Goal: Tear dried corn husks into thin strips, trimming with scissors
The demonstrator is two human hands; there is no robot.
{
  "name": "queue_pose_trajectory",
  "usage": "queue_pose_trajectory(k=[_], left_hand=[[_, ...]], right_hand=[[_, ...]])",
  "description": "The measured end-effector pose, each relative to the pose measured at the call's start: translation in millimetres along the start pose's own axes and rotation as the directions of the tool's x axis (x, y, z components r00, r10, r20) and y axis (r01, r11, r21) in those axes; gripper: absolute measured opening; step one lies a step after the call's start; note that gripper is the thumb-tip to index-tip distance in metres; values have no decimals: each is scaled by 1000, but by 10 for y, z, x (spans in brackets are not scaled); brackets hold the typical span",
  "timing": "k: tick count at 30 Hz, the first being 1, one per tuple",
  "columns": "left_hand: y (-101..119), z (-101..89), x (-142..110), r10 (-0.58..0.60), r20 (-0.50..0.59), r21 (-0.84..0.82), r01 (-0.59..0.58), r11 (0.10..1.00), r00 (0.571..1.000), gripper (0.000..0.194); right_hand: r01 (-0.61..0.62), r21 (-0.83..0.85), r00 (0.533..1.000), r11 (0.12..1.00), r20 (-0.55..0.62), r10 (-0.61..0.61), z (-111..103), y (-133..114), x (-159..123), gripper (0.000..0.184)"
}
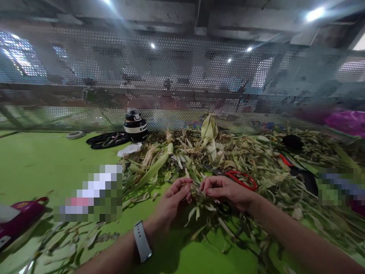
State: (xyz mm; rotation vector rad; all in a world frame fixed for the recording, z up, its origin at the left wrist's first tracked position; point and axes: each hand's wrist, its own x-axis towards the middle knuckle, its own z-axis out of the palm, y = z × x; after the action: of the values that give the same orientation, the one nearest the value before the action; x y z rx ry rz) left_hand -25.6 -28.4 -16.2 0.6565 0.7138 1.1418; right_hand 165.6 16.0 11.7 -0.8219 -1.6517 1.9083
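My left hand, with a white watch strap on the wrist, pinches its thumb and fingers together. Facing it closely, my right hand is closed in a similar pinch. Between and below the fingertips hangs a bunch of thin, pale-green dried leaves, which both hands seem to hold; the exact grip is partly hidden by the fingers. Scissors with red handles lie on the leaf pile just behind my right hand.
A wide heap of dried leaves covers the green table, with a husk-like leaf bundle standing in it. A black-and-white bottle, a tape roll and a perforated screen are at the back. A maroon object lies left.
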Motion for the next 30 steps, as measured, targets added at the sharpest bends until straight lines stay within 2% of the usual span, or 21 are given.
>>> queue_pose_trajectory(k=[4,8,10,13,15,17,19,21,23,26,30], left_hand=[[-28,27,-37,23,-26,-71,-25,997,999,26],[-1,80,-91,34,48,-77,-30,997,998,23],[27,106,-124,76,89,-12,-75,997,993,19],[82,145,-189,197,143,131,-215,968,970,14],[111,175,-240,223,189,236,-265,935,956,11],[120,204,-280,173,214,328,-237,914,961,11],[105,220,-295,136,191,364,-199,910,972,13],[78,218,-280,146,146,356,-190,915,978,14],[52,199,-247,157,114,349,-187,918,981,15],[30,155,-193,109,114,340,-142,930,987,14],[38,106,-152,57,136,362,-103,926,989,15]], right_hand=[[-25,254,991,967,131,-9,38,78,2,14],[-95,330,965,939,261,6,66,75,-5,13],[-123,320,965,939,258,38,75,52,-7,13],[-102,276,984,956,167,57,83,13,-12,17],[-95,237,991,967,119,68,100,-11,-21,21],[-107,175,991,979,99,91,141,-38,-38,22],[-116,88,990,989,89,108,209,-72,-61,18],[-74,-52,994,996,75,78,287,-112,-85,10],[1,-228,998,974,62,13,352,-149,-111,10],[88,-445,996,891,55,-71,403,-176,-145,18],[70,-709,997,702,34,-65,406,-172,-163,20]])
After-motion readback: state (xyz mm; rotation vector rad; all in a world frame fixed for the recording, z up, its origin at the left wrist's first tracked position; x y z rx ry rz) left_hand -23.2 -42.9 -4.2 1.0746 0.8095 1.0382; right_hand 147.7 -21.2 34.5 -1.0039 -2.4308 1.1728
